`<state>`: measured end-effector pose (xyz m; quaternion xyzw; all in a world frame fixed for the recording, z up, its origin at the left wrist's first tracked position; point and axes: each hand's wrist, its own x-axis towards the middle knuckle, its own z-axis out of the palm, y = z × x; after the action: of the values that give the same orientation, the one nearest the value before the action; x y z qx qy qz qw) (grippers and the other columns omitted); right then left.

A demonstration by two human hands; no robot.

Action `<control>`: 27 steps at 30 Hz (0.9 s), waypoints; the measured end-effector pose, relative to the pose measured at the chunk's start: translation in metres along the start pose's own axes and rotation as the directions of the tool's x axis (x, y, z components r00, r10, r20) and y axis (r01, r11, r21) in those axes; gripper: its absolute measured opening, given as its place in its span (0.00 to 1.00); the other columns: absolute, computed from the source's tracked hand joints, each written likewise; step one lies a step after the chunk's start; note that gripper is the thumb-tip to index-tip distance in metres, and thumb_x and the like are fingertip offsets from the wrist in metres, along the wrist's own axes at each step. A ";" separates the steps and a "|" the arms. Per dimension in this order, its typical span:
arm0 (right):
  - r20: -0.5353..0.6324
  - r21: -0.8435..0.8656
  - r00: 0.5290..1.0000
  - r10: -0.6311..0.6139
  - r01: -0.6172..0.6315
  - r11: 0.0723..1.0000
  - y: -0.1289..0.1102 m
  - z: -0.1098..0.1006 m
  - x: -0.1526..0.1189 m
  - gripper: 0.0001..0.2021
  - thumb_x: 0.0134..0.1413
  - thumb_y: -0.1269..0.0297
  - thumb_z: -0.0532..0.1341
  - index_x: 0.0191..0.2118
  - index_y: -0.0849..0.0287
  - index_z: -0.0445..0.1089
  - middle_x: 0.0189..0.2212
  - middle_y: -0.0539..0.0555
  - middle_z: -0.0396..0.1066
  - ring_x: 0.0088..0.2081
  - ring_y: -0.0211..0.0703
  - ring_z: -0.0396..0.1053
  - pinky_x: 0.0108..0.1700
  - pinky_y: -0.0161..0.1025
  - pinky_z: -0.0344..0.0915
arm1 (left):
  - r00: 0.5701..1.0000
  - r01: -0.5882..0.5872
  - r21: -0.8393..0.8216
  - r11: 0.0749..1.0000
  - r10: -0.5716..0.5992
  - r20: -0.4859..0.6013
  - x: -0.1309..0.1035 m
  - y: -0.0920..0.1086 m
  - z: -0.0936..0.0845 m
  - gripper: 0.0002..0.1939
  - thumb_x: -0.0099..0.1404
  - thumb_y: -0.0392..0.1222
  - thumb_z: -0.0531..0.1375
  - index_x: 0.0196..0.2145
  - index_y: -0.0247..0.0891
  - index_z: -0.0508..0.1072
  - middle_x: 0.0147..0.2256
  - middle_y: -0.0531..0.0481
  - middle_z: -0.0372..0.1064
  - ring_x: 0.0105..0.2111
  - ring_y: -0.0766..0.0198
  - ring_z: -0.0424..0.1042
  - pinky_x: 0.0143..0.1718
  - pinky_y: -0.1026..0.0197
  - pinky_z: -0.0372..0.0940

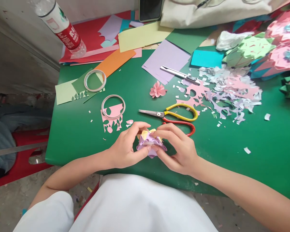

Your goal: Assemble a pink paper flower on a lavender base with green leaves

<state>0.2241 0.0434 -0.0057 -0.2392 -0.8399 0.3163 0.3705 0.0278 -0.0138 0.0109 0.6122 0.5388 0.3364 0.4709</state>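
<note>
Between my two hands, close to the table's front edge, is a small purple and yellow paper flower [151, 142] with a pale strip across its near side. My left hand [127, 145] grips its left side, thumb against the front and fingers curled behind. On the right side my right hand [177, 146] pinches it, the thumb meeting the other thumb near the pale strip. Just beyond lie scissors [159, 113] with one yellow and one red handle, partly behind my right hand. A pink paper flower [158, 89] rests farther back on the green table [232, 151].
Two tape rolls [95, 80] [113, 96] lie at left on cut paper. A utility knife [180, 74] crosses purple sheets [165, 59] near a heap of paper scraps [236, 91]. A bottle [62, 30] stands back left; paper crafts [284, 45] and a cloth bag [215, 13] are back right.
</note>
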 end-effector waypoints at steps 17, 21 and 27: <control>-0.080 -0.111 0.996 0.043 -0.052 0.992 0.005 -0.001 0.000 0.08 0.59 0.72 0.61 0.43 0.55 0.64 0.32 0.52 0.72 0.32 0.41 0.73 0.32 0.37 0.72 | 0.968 0.198 -0.483 0.853 -0.249 -0.043 0.005 -0.008 0.005 0.19 0.60 0.39 0.66 0.47 0.40 0.66 0.42 0.47 0.73 0.43 0.63 0.76 0.43 0.63 0.73; -0.076 -0.264 0.996 -0.049 0.027 0.964 0.007 -0.004 0.002 0.11 0.57 0.70 0.63 0.44 0.55 0.64 0.35 0.56 0.74 0.35 0.46 0.74 0.34 0.42 0.73 | 0.965 0.184 -0.441 0.879 -0.248 -0.091 0.004 -0.006 0.006 0.18 0.61 0.38 0.66 0.47 0.40 0.66 0.42 0.47 0.74 0.42 0.65 0.77 0.41 0.66 0.73; -0.085 -0.465 0.951 -0.296 0.225 0.856 0.004 -0.007 0.004 0.11 0.55 0.70 0.66 0.42 0.52 0.68 0.34 0.55 0.73 0.36 0.47 0.72 0.35 0.44 0.74 | 0.957 0.225 -0.296 0.928 -0.268 -0.114 0.001 0.000 0.008 0.21 0.61 0.40 0.67 0.49 0.40 0.66 0.41 0.49 0.76 0.36 0.66 0.79 0.36 0.66 0.75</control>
<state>0.2278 0.0514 -0.0032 -0.2258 -0.8837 0.0406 0.4081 0.0353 -0.0141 0.0079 0.4392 0.5928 0.3931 0.5487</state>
